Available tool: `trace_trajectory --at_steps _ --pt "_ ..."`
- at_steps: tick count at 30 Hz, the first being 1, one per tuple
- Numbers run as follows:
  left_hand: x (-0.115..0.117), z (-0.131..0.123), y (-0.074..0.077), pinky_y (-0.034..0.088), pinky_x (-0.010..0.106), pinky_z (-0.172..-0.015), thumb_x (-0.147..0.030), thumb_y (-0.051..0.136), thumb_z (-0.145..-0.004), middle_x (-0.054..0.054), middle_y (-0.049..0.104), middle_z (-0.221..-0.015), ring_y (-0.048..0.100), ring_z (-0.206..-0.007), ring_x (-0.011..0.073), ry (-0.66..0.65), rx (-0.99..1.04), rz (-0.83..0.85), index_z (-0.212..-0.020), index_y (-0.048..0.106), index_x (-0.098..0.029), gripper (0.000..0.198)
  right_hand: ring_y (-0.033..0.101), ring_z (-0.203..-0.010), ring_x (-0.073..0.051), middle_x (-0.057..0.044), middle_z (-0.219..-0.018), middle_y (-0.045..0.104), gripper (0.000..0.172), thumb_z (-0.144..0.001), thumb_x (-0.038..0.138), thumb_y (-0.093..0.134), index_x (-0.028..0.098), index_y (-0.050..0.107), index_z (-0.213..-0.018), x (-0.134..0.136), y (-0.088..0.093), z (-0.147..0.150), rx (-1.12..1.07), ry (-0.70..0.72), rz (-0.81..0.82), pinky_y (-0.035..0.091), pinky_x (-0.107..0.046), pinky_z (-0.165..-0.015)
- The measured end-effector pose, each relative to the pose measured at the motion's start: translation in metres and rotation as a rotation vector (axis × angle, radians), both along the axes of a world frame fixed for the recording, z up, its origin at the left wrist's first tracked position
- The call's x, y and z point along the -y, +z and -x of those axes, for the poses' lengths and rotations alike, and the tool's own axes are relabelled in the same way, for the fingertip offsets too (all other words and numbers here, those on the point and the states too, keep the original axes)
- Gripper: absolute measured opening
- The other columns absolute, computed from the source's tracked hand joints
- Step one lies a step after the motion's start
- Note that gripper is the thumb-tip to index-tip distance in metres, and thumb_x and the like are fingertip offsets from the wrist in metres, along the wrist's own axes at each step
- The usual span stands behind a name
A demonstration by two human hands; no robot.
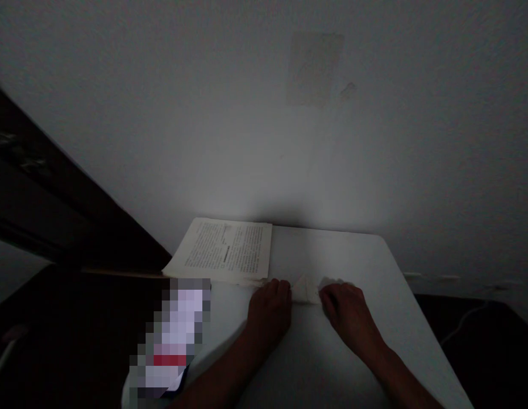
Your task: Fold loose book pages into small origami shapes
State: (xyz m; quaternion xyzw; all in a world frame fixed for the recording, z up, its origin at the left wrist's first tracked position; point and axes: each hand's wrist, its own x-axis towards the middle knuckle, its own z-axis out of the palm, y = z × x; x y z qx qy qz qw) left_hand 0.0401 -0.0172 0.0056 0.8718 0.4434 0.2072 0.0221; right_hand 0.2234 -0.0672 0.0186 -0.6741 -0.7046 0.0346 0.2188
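Observation:
A small folded piece of paper lies on the white table between my two hands. Its top comes to a point, and fold lines cross it. My left hand has its fingers curled onto the paper's left end. At the right end, my right hand pinches the paper between thumb and fingers. Both fingertips are dim in the poor light, and the parts of the paper under them are hidden.
Printed sheets lie in a stack at the table's back left. A blurred-out phone-like object rests at the left edge. The wall stands right behind the table, and a dark door is at left.

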Motion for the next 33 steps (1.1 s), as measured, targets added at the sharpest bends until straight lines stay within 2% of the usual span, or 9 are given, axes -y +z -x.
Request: trace_trajectory --at_steps 6,19,21,24,27,30,33 --pt "0.000 0.000 -0.002 0.043 0.027 -0.061 -0.014 0.042 -0.086 0.004 0.054 -0.073 0.052 -0.066 0.0168 0.011 -0.025 -0.009 -0.078 0.052 -0.017 0.013 0.055 -0.067 -0.020 -0.004 -0.069 0.062 0.023 -0.086 0.025 0.042 0.018 0.059 -0.072 0.000 -0.003 0.000 0.030 -0.027 0.048 0.036 -0.036 -0.072" --pt "-0.004 -0.004 -0.004 0.044 0.029 -0.059 -0.018 0.042 -0.088 0.004 0.054 -0.073 0.053 -0.066 0.0187 0.052 -0.104 -0.017 -0.079 0.054 -0.018 0.014 0.055 -0.069 -0.021 -0.005 -0.069 0.062 0.020 -0.084 0.023 0.044 0.019 0.059 -0.071 -0.001 -0.005 0.002 0.068 -0.055 0.018 0.035 -0.036 -0.072" --pt "-0.004 -0.004 -0.002 0.046 0.030 -0.063 -0.017 0.042 -0.087 0.005 0.054 -0.077 0.053 -0.070 0.0186 0.050 -0.072 -0.029 -0.080 0.054 -0.017 0.014 0.055 -0.067 -0.021 -0.004 -0.069 0.062 0.020 -0.083 0.023 0.044 0.019 0.058 -0.071 -0.004 -0.004 0.002 0.074 -0.061 0.015 0.035 -0.035 -0.071" --pt "0.001 -0.005 -0.002 0.046 0.034 -0.075 -0.013 0.042 -0.086 0.007 0.055 -0.087 0.053 -0.081 0.0195 -0.041 -0.035 -0.061 -0.083 0.055 -0.016 0.013 0.054 -0.066 -0.020 -0.004 -0.068 0.062 0.020 -0.083 0.023 0.044 0.018 0.058 -0.070 -0.011 -0.002 0.005 0.096 -0.078 0.011 0.034 -0.034 -0.070" --pt "0.009 -0.009 -0.006 0.045 0.038 -0.085 -0.010 0.041 -0.084 0.012 0.055 -0.102 0.051 -0.093 0.0225 -0.164 -0.025 -0.089 -0.100 0.055 -0.012 0.022 0.055 -0.069 -0.020 -0.006 -0.069 0.063 0.021 -0.084 0.022 0.043 0.018 0.059 -0.072 -0.020 -0.002 0.010 0.130 -0.091 0.006 0.034 -0.034 -0.072" --pt "0.015 -0.012 -0.010 0.042 0.043 -0.091 -0.008 0.039 -0.081 0.016 0.052 -0.111 0.048 -0.103 0.0263 -0.192 -0.038 -0.109 -0.113 0.050 -0.007 0.033 0.056 -0.070 -0.021 -0.006 -0.070 0.063 0.022 -0.085 0.021 0.042 0.017 0.059 -0.073 -0.026 -0.004 0.015 0.141 -0.097 -0.018 0.034 -0.035 -0.073" --pt "0.016 -0.013 -0.011 0.041 0.044 -0.093 -0.008 0.039 -0.081 0.017 0.052 -0.113 0.048 -0.105 0.0270 -0.178 -0.059 -0.089 -0.114 0.050 -0.006 0.035 0.056 -0.070 -0.021 -0.006 -0.070 0.063 0.022 -0.085 0.022 0.042 0.017 0.060 -0.074 -0.028 -0.006 0.016 0.139 -0.108 -0.049 0.034 -0.035 -0.073"
